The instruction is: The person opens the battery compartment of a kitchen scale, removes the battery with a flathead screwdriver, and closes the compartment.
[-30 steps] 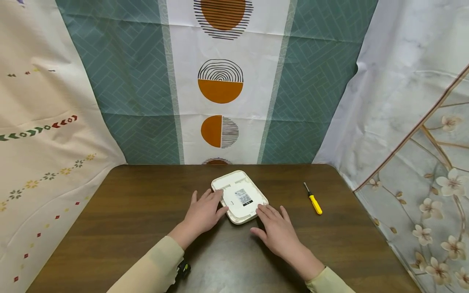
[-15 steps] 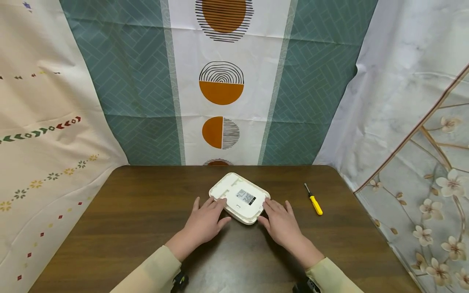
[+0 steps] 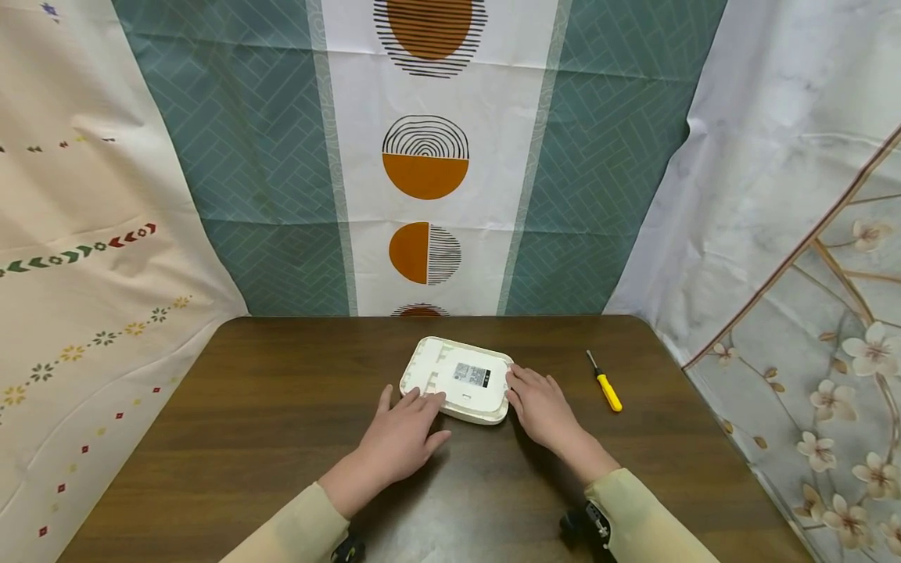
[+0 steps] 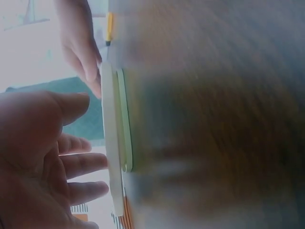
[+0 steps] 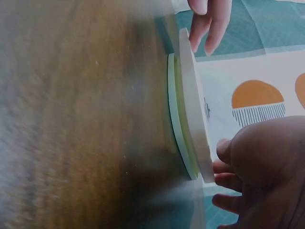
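Observation:
A white rounded-rectangular device (image 3: 450,375) lies on the brown table with its recessed label side up. A small printed label (image 3: 472,374) with a dark end sits near its middle. My left hand (image 3: 401,438) rests straight fingers on its near left edge, thumb spread away. My right hand (image 3: 542,407) lays its fingertips on the right edge. From the left wrist, the fingers (image 4: 86,164) meet the device's upper face. Seen side-on in the right wrist view, the device (image 5: 193,109) has a pale green lower rim (image 5: 177,119), and the right thumb (image 5: 224,149) is close to its edge.
A screwdriver (image 3: 605,387) with a yellow handle lies on the table (image 3: 281,407) to the right of the device. Patterned cloths hang behind the table and along both sides, the green and white one (image 3: 429,258) at the back.
The device has turned counterclockwise on the table, its long side now lying more nearly left to right. My right hand has moved slightly up along its edge; the left fingers stay at the near side.

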Demonstrator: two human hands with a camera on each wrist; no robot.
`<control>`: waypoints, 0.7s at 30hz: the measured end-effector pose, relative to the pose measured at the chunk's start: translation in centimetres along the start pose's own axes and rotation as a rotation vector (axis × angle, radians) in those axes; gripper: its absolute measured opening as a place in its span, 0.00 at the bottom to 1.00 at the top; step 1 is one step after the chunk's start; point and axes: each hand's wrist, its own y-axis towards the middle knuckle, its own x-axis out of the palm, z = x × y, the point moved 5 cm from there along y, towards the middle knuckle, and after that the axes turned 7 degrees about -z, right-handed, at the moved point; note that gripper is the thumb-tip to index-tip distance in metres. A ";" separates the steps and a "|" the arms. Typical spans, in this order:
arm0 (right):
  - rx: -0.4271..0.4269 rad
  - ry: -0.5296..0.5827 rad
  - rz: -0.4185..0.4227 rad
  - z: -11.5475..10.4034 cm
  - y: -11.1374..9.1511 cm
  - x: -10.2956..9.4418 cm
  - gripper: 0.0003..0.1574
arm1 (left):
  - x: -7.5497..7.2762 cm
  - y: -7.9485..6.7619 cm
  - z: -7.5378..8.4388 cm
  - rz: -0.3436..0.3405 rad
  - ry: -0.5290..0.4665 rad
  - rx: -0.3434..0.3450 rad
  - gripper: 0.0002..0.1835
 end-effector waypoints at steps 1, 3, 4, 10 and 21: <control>-0.001 0.007 -0.008 0.1 0.2 0.0 0.29 | 0.0 -0.1 0.2 0.001 0.000 0.004 0.33; -0.007 0.017 -0.020 0.1 0.5 0.0 0.30 | 0.0 -0.3 0.5 0.003 0.005 0.015 0.33; -0.010 0.023 -0.024 0.2 0.6 0.0 0.30 | -0.1 -0.3 0.6 0.004 0.010 0.020 0.33; -0.049 0.015 -0.010 0.2 1.1 0.1 0.30 | 0.0 -0.8 1.2 0.002 0.027 0.033 0.33; -0.073 0.000 -0.044 0.1 1.9 0.5 0.31 | -0.1 -1.6 1.6 0.004 0.036 0.060 0.33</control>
